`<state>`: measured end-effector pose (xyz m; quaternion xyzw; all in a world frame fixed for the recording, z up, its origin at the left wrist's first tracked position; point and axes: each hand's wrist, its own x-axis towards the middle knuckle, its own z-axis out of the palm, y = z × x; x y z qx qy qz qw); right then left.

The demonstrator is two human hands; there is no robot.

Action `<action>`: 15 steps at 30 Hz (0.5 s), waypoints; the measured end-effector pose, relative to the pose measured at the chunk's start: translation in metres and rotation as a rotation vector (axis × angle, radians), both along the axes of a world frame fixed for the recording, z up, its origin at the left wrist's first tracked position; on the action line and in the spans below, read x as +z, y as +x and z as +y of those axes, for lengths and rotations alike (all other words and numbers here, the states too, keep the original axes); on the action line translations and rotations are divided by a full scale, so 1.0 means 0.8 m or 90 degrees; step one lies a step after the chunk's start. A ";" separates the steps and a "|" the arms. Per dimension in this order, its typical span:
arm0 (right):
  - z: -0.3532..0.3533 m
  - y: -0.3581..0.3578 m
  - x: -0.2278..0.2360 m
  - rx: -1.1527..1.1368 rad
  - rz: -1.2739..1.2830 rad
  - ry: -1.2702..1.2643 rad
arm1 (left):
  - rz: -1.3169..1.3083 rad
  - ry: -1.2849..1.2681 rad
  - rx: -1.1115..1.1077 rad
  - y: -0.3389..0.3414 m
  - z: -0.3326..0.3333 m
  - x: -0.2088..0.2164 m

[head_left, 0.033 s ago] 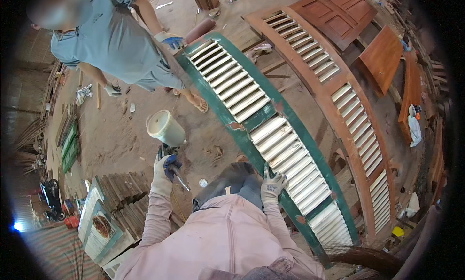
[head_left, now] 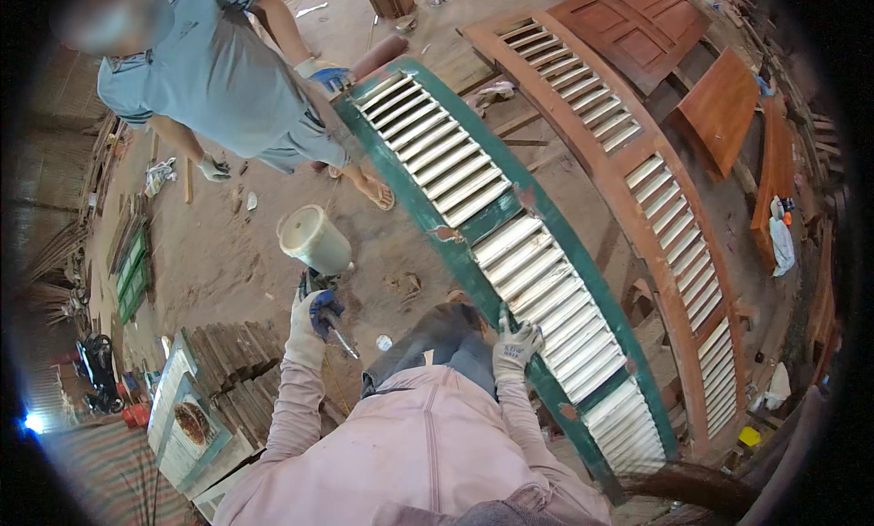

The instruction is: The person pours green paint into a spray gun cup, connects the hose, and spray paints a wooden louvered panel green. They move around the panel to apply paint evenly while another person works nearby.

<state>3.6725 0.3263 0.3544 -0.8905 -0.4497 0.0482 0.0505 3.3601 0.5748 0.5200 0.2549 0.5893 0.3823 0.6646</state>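
My left hand (head_left: 309, 326), in a white glove with blue coating, is closed round the handle of a spray gun. The spray gun's round whitish cup (head_left: 317, 239) is tilted above my fist, and a metal fitting (head_left: 344, 344) sticks out below. My right hand (head_left: 515, 346), gloved too, is closed on the near-left edge of a green louvered shutter (head_left: 546, 376), its fingers curled at the pale slats. Bare brownish patches show in the green paint. What the fingertips touch is partly hidden. Across from me, a person's gloved hand (head_left: 325, 73) touches the shutter's far end.
A brown louvered shutter (head_left: 619, 175) lies to the right, with reddish wooden panels (head_left: 628, 30) beyond it. Stacked boards (head_left: 228, 371) and a framed panel (head_left: 187, 426) stand at the lower left. The person in grey-blue (head_left: 218, 80) stands at the far left on the dirt floor.
The view has shifted very slightly. Both of my hands, the spray gun and the shutter otherwise keep their places.
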 end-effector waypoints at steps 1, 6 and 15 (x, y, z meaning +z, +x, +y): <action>0.001 -0.007 -0.011 -0.004 -0.023 -0.026 | -0.011 0.001 0.001 -0.008 -0.007 -0.004; -0.014 -0.011 -0.020 0.036 -0.035 0.019 | -0.035 0.003 -0.038 -0.044 -0.042 -0.024; -0.113 0.011 0.000 0.008 -0.136 -0.178 | 0.014 -0.037 -0.039 -0.094 -0.129 -0.014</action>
